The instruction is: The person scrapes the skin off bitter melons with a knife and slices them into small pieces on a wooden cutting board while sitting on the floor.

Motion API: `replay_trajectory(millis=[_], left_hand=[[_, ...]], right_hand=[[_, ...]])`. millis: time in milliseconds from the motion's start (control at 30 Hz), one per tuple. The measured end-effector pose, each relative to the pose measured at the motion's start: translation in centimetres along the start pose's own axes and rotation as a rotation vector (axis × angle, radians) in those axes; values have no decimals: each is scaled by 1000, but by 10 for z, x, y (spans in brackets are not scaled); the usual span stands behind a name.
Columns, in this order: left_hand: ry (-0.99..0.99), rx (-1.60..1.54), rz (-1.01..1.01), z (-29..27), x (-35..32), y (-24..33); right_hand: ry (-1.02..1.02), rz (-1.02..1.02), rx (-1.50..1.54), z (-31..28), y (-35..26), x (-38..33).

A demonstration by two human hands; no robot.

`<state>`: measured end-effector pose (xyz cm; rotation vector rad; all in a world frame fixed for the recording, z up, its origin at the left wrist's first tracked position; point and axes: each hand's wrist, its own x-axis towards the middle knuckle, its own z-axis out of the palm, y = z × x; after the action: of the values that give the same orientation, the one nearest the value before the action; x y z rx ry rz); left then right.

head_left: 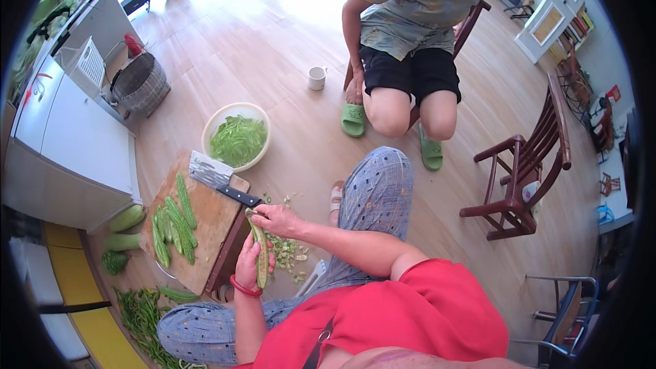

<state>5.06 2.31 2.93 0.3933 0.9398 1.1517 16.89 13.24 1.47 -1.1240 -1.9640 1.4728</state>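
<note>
A bitter melon half (260, 253), its pale hollow inside facing up, lies lengthwise in my left hand (247, 265), whose fingers wrap round it. My right hand (279, 221) is closed at the melon's far end, fingertips pressed on it. Left of my hands, several green bitter melon pieces (179, 222) lie on a wooden cutting board (208, 242). A cleaver (213, 172) with a black handle rests across the board's far corner, its handle pointing toward my right hand. Pale scraps (290, 249) are scattered on the floor beneath my hands.
Beyond the board stands a cream bowl (208, 138) of green shreds. Long green peppers (140, 314) and larger gourds (126, 219) lie on the floor at left. A white mug (316, 78), a seated person (410, 48) in green slippers, a wooden chair (519, 157) and a wicker basket (140, 85) stand around.
</note>
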Motion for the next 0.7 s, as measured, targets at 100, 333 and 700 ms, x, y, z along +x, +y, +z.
replay_trajectory(millis=[100, 333, 700], left_hand=[[-11, 42, -6, -2, -2, 3], [-35, -6, -27, -1, -2, 4], [14, -115, -151, -2, 17, 2]], right_hand=[[-61, -13, 142, 3, 4, 2], [-116, 39, 261, 4, 13, 3], [-89, 27, 354, -6, 7, 1]])
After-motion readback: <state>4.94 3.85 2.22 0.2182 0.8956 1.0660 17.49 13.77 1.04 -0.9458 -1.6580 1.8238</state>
